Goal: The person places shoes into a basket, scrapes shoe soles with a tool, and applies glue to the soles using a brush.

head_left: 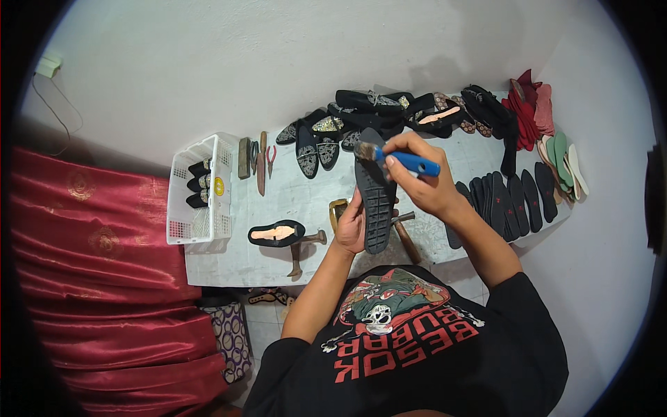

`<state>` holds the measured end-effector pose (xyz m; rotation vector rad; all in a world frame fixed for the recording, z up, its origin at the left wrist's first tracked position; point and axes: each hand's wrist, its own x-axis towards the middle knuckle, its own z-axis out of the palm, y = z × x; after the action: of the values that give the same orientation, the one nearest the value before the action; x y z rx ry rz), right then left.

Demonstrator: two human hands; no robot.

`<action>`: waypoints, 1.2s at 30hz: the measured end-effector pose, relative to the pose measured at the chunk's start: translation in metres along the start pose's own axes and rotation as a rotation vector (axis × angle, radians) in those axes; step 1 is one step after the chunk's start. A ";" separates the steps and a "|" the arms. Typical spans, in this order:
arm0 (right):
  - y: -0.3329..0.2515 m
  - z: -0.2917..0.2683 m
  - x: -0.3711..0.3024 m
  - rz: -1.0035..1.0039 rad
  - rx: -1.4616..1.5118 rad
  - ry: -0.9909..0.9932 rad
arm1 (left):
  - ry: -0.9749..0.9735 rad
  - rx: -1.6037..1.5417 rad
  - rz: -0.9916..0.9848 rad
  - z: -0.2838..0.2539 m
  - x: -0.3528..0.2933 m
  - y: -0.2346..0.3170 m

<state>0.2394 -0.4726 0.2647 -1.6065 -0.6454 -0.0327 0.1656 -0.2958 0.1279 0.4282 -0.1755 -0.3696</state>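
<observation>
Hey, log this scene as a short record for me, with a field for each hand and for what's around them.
Left hand: holds a black treaded sole
Right hand: grips a blue-handled brush
Bristles: at the sole's upper end; contact unclear
Left side: white plastic basket with dark shoes inside; red-handled pliers
Right side: row of flat black soles

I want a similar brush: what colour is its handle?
The brush handle is blue; the head view shows it best.
</observation>
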 end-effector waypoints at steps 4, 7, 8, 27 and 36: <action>-0.003 0.000 -0.016 0.077 -0.016 -0.173 | 0.150 -0.026 0.031 -0.012 -0.007 -0.001; -0.002 -0.001 -0.003 0.159 0.042 -0.121 | 0.071 -0.015 0.001 -0.001 -0.002 0.005; -0.001 -0.003 0.006 0.282 0.151 -0.108 | 0.070 -0.015 0.000 -0.004 -0.003 0.004; 0.006 -0.060 -0.020 0.280 0.194 -0.081 | 0.121 0.123 0.207 -0.016 -0.021 0.036; 0.157 0.034 -0.117 0.654 0.177 -0.118 | 0.143 -0.060 0.579 0.007 -0.076 0.090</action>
<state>0.1958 -0.4862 0.0710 -1.5864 -0.1801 0.5881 0.1221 -0.1938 0.1668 0.3253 -0.1413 0.2236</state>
